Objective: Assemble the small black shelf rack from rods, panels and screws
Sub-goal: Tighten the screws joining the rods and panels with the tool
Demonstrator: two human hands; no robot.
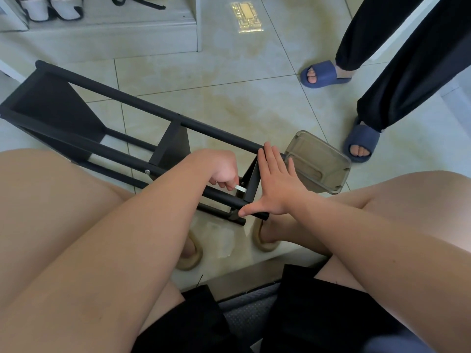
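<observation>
A black shelf rack (51, 105) lies sideways on beige floor tiles (229, 98) near someone's blue slippers (323, 72). The left hand (221, 169) pinches a small metal tool (240, 188); the right hand (277, 182), flat, braces the rack.

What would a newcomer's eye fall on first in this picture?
The black shelf rack lies on its side across the tiled floor, left of centre. At its near end the left hand pinches a small silver tool, while the right hand rests flat and open on the rack. A clear container sits just to the right.
</observation>
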